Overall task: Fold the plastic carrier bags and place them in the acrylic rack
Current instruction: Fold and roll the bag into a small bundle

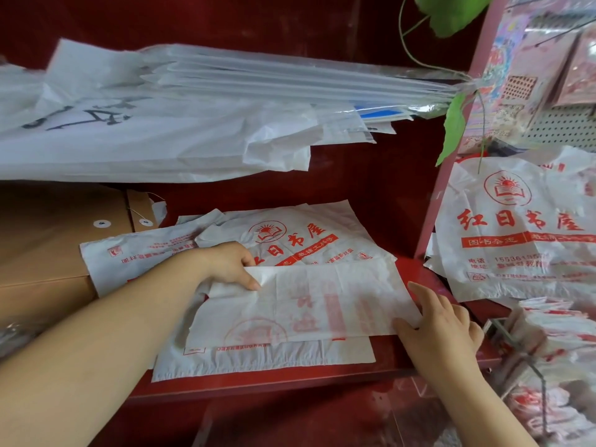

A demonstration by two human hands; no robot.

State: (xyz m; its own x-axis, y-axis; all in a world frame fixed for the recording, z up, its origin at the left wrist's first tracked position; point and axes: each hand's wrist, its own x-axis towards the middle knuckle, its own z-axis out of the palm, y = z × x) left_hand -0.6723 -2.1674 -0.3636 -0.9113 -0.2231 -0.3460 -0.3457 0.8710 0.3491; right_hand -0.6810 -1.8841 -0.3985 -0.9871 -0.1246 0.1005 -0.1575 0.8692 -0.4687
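I logged a red shelf with a second level above it. At the left lay brown kraft envelopes, each with a string-and-washer closure. The upper level carried a stack of clear plastic sleeves over crumpled white sheeting with black characters; a blue item showed inside the stack. A pink upright stood at the right, a green leaf hanging against it. Beyond it, a white pegboard held packaged goods.
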